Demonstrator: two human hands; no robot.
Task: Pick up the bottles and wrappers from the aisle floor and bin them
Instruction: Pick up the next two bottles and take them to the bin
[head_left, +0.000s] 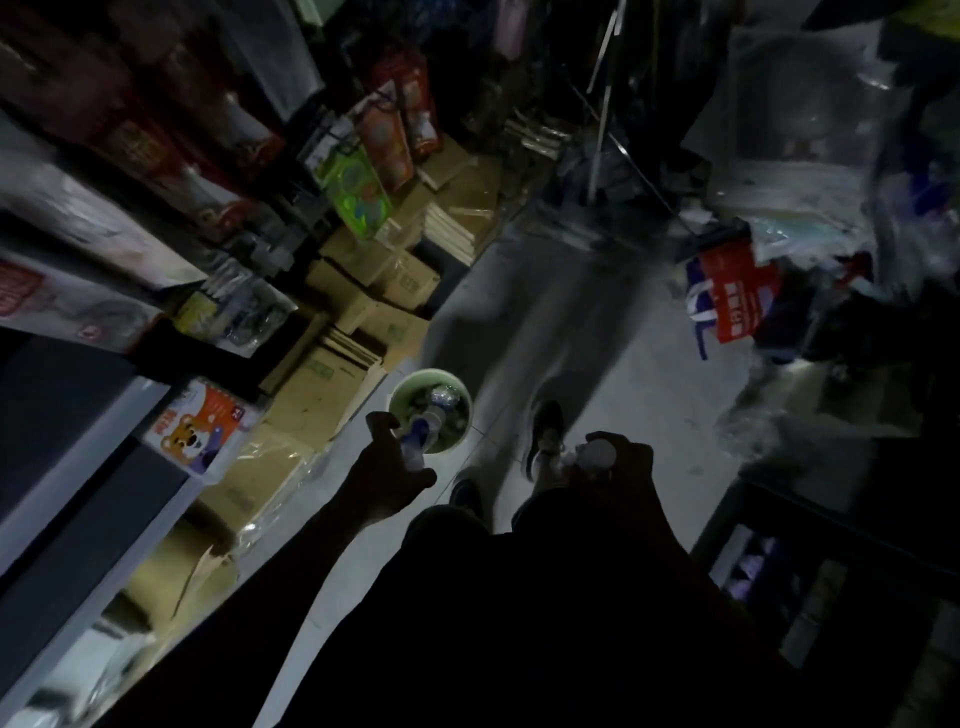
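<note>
The view is dark and tilted. A round green bin (402, 395) stands on the aisle floor with clear bottles and rubbish inside. My left hand (384, 480) is beside its near rim, gripping a clear plastic bottle with a blue label (422, 434) whose top points over the bin. My right hand (621, 460) is lower right of the bin, closed on a pale crumpled plastic bottle or wrapper (597, 454); which one I cannot tell. My feet (545, 434) are on the floor between the hands.
Cardboard boxes (332, 384) are stacked along the left of the aisle under shelves of packaged goods. A red and blue bag (727, 296) and clear plastic bags lie on the right. The grey floor (545, 312) runs ahead between them.
</note>
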